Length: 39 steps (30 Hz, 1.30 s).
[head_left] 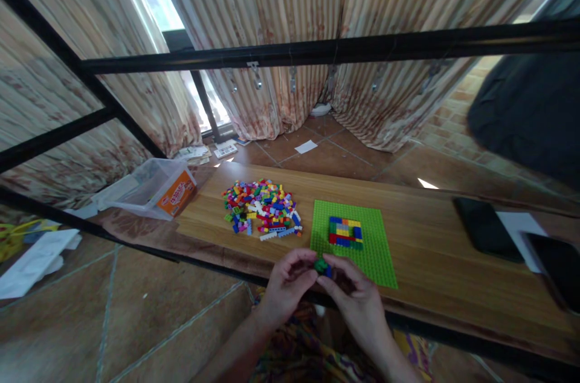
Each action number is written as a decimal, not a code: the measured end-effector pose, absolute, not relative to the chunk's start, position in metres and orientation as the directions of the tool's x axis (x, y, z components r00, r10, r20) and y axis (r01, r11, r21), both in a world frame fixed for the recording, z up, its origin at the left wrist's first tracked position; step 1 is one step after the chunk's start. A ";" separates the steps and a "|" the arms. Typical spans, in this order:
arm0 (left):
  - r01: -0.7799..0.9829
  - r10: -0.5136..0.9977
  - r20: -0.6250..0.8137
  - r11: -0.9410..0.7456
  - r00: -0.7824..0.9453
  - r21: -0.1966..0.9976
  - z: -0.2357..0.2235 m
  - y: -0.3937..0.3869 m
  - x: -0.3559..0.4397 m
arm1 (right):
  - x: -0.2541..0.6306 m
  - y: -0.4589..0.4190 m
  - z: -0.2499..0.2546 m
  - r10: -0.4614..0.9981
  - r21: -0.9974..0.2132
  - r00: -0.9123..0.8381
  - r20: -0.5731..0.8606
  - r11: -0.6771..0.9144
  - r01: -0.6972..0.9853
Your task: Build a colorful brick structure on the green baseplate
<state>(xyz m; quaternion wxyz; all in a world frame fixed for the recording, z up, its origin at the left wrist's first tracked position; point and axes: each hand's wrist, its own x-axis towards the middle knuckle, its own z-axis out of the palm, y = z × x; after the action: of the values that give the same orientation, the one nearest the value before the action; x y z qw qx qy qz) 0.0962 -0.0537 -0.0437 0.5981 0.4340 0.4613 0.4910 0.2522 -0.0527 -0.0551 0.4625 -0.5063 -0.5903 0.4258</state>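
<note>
Close together at the front edge of the board, my left hand (pixel 291 281) and my right hand (pixel 352 287) pinch small toy bricks between their fingertips. A green brick (pixel 321 265) shows between them, with a blue brick (pixel 328 272) against it on the right side. Fingers hide part of both bricks. Just beyond my hands lies a light green baseplate (pixel 378 250). On it sits a low block of bricks (pixel 345 232) in blue, yellow, red, green and grey. To the left a heap of loose, many-coloured bricks (pixel 267 205) is spread on the wood.
The wooden board (pixel 426 250) carries all this. A clear plastic box (pixel 156 186) with an orange label stands off its left end. Two dark, flat devices, one a black slab (pixel 487 228), lie at the right beside white paper (pixel 521 229). A black metal bar (pixel 290 57) crosses beyond the board.
</note>
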 end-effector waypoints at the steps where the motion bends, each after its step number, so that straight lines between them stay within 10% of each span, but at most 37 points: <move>1: -0.222 0.983 -0.157 0.175 0.098 0.959 -0.044 -0.054 0.096 | 0.252 -0.054 -0.053 0.988 -0.964 -0.079 0.134 0.149 0.220; 10: -0.260 0.980 -0.185 0.197 0.070 0.945 -0.043 -0.053 0.096 | 0.245 -0.057 -0.050 0.984 -0.974 -0.074 0.163 0.172 0.144; 20: -0.307 0.955 -0.278 0.295 0.099 0.905 -0.056 -0.055 0.097 | 0.241 -0.050 -0.051 0.882 -0.698 -0.140 -0.449 -0.444 -0.562; 32: -0.478 0.931 -0.338 0.362 0.140 0.800 -0.060 -0.061 0.091 | 0.230 -0.049 -0.049 0.935 -0.932 -0.156 -0.319 -0.339 -0.129; 39: -0.504 0.909 -0.402 0.400 0.111 0.765 -0.069 -0.063 0.087 | 0.224 -0.053 -0.062 0.899 -0.862 -0.116 -0.422 -0.438 -0.254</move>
<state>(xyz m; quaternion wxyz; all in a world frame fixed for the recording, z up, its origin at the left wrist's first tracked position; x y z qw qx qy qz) 0.0872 -0.0634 -0.0688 0.7095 0.2281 0.4437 0.4977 0.2244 -0.0529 -0.0616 0.4257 -0.5105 -0.3159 0.6770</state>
